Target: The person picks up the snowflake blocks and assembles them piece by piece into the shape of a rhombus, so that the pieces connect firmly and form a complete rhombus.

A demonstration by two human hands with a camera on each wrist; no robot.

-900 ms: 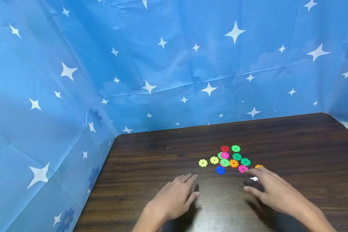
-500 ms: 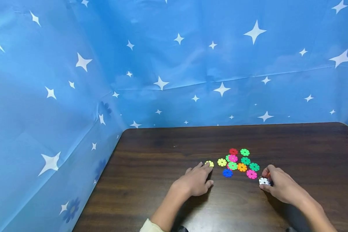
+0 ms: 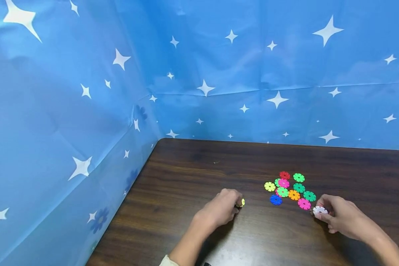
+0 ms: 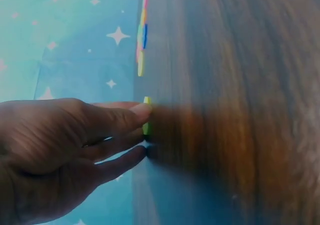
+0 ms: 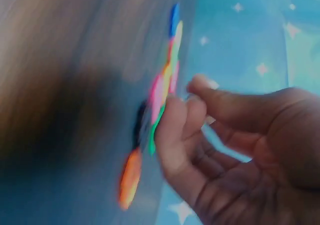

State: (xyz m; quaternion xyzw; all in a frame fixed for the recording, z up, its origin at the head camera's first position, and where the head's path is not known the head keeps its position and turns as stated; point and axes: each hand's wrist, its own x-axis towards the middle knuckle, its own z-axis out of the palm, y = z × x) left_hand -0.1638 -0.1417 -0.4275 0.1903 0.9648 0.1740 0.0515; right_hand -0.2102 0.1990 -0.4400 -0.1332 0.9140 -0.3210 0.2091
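Note:
My left hand [image 3: 219, 210] pinches a yellow notched plastic disc [image 3: 243, 202] at the tabletop, left of the pile. In the left wrist view the thumb lies over that yellow disc, which stands on edge in this sideways view. Over at the right, my right hand [image 3: 347, 218] holds a white notched plastic disc [image 3: 320, 210] between thumb and fingers. Only slivers of the white disc show in the right wrist view. Beneath that hand an orange disc [image 5: 130, 180] lies on the table; the hand hides it in the head view.
Several loose notched discs lie between the hands: another yellow disc [image 3: 269, 186], a blue disc [image 3: 276, 200], a pink disc [image 3: 304, 203], a red disc [image 3: 284, 175], plus green and orange ones, some overlapping. A blue star-patterned cloth [image 3: 239, 66] borders the dark wooden table [image 3: 186, 177].
The left hand reached to the leftmost yellow disc, gripped it and drew it nearer, away from the pile. The right hand took hold of the white disc. The head view turned left.

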